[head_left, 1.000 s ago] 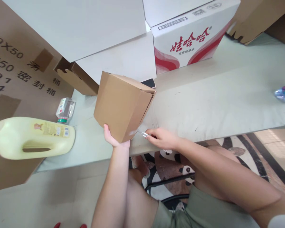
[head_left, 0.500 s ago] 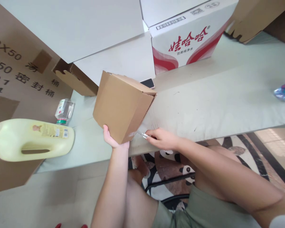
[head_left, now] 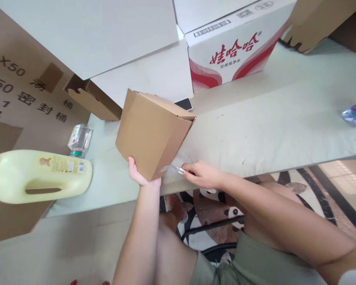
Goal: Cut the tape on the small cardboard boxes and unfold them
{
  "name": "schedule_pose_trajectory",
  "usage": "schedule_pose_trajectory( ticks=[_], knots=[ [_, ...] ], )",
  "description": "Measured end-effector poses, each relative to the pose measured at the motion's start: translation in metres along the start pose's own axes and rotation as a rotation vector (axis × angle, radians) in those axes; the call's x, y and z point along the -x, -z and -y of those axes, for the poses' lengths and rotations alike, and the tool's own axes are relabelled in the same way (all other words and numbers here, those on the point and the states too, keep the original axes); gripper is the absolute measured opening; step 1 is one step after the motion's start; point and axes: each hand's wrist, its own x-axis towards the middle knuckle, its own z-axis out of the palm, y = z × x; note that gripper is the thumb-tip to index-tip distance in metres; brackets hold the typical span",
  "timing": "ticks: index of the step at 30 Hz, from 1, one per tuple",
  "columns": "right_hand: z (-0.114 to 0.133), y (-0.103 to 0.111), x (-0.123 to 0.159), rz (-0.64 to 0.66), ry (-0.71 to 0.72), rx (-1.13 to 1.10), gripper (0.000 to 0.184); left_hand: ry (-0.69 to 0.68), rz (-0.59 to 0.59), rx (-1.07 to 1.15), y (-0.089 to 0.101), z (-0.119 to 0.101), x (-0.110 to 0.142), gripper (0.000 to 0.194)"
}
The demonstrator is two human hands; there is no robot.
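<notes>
My left hand (head_left: 139,176) grips the near bottom corner of a small brown cardboard box (head_left: 150,132), which stands tilted on the pale table (head_left: 269,126). My right hand (head_left: 203,174) is closed around a small metal-tipped tool (head_left: 178,170) whose tip points at the box's lower right edge, by a strip of clear tape. The tool's body is hidden inside my fist.
A pale yellow jug (head_left: 38,180) lies on its side at the left, with a small clear bottle (head_left: 79,138) behind it. A white-and-red printed carton (head_left: 231,43) stands at the back. A dark phone (head_left: 184,104) lies behind the box. Large cardboard sheets stand at left and back.
Nothing has visibly changed apart from a slight shift of the camera; both hands keep their hold.
</notes>
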Motion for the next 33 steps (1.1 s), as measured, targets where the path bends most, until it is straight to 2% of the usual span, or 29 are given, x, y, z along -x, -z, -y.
schedule_pose_trajectory(
  ticks=[14,17,19,21,25,31,33],
  knots=[
    [0.0,-0.005,0.002,-0.028,-0.046,0.071,0.018,-0.012,0.017,-0.021,0.0,-0.001,0.0,0.046],
    [0.003,-0.009,0.006,0.094,-0.008,0.251,0.022,0.025,-0.022,-0.003,-0.001,-0.002,-0.001,0.048],
    [0.005,-0.012,0.01,0.2,0.024,0.384,0.022,0.027,-0.008,0.014,-0.003,-0.002,-0.001,0.05],
    [0.004,-0.014,0.012,0.229,0.057,0.395,0.021,0.017,0.009,0.021,-0.004,-0.003,-0.002,0.05],
    [-0.003,-0.01,0.013,0.156,0.08,0.196,0.02,0.028,-0.019,0.013,-0.005,-0.004,-0.002,0.051],
    [-0.007,-0.004,0.008,-0.121,0.016,-0.033,0.022,0.047,-0.058,0.023,-0.003,-0.004,-0.002,0.048],
    [-0.007,-0.007,0.006,-0.171,0.002,-0.064,0.023,0.031,-0.06,0.011,-0.004,-0.003,-0.001,0.048]
  ],
)
